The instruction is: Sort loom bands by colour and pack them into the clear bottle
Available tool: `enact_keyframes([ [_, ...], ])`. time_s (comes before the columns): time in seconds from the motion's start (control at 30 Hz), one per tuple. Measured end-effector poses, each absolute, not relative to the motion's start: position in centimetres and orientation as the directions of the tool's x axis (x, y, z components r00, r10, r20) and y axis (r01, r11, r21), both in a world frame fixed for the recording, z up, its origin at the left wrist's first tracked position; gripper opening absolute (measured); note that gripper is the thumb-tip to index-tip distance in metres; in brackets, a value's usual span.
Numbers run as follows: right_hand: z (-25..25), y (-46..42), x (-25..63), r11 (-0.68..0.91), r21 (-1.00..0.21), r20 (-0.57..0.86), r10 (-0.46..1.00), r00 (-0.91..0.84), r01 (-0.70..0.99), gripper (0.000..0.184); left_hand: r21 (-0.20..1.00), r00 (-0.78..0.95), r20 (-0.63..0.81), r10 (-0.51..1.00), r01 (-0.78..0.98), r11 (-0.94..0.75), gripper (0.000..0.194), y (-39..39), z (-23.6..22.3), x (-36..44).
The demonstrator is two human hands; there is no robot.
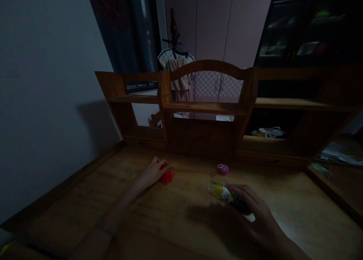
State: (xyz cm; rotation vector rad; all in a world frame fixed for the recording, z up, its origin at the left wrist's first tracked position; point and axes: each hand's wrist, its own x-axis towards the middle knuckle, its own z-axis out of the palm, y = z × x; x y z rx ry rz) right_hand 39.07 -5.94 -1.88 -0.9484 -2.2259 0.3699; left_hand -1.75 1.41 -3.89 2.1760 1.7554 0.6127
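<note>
**Bottle Slants Across Desk as Two Hands Work Apart**

A bottle [221, 192] slants in a person's right hand [262, 218] over the right side of a wooden desk [181, 218], its long axis running from far left to near right. The clear and yellow end points away and leftward, toward the middle of the desk; the white end sits nearer the person, close to the palm. The fingers wrap around the dark section, and a shadow spreading to the left suggests, though it does not prove, that the bottle is lifted off the wood.

To the left, well apart from the bottle, the left hand [151, 173] reaches out with fingers bent over a crumpled-looking red item [166, 177]. The fingertips appear to touch it, but whether they pinch it or merely rest on it cannot be told. The red item lies just to the right of that hand, a little farther from the person than the bottle.

A small purple item [223, 169] with a pale loop on its left side lies just beyond the bottle, on its far side. Untouched by either hand, it is nearer the right. Behind it, a wooden shelf unit [207, 108] lines the desk's far edge in dim light.
</note>
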Motion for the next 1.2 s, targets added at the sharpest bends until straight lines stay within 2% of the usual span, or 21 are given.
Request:
enact_keyframes([
  [0.1, -1.8, -6.1, 39.1, 0.691, -0.489, 0.477, 0.723, -0.500, 0.533, 0.053, 0.496, 0.096, 0.084, 0.992, 0.860, -0.125, 0.049, 0.6, -3.7, -1.3],
  [0.2, -1.7, -6.1, 39.0, 0.690, -0.486, 0.483, 0.724, -0.493, 0.537, 0.053, 0.478, 0.140, 0.072, 0.988, 0.864, -0.157, 0.062, 0.1, -3.5, -0.8],
  [0.5, -1.5, -6.1, 38.7, 0.694, -0.499, 0.498, 0.720, -0.483, 0.519, 0.047, 0.485, 0.262, 0.163, 0.951, 0.818, -0.308, 0.026, 1.1, -4.0, -0.5],
  [0.63, -1.6, -6.2, 38.6, 0.701, -0.491, 0.495, 0.713, -0.497, 0.517, 0.046, 0.511, 0.286, 0.145, 0.947, 0.798, -0.320, 0.022, 1.3, -4.0, -0.6],
  [0.83, -1.9, -6.1, 38.6, 0.708, -0.473, 0.502, 0.706, -0.500, 0.524, 0.047, 0.743, 0.307, 0.018, 0.952, 0.633, -0.218, 0.016, 0.7, -3.6, -0.6],
  [0.9, -1.9, -5.9, 38.7, 0.714, -0.466, 0.501, 0.700, -0.509, 0.523, 0.046, 0.785, 0.307, -0.001, 0.952, 0.590, -0.190, 0.016, 0.6, -3.7, -0.7],
  [1.07, -1.8, -5.7, 38.7, 0.720, -0.467, 0.495, 0.694, -0.522, 0.514, 0.046, 0.831, 0.310, 0.006, 0.951, 0.528, -0.177, 0.013, 0.7, -4.2, -1.0],
  [1.2, -1.7, -5.8, 38.7, 0.710, -0.473, 0.485, 0.704, -0.519, 0.521, 0.045, 0.778, 0.301, 0.075, 0.951, 0.578, -0.244, 0.015, 1.5, -4.2, -1.6],
])
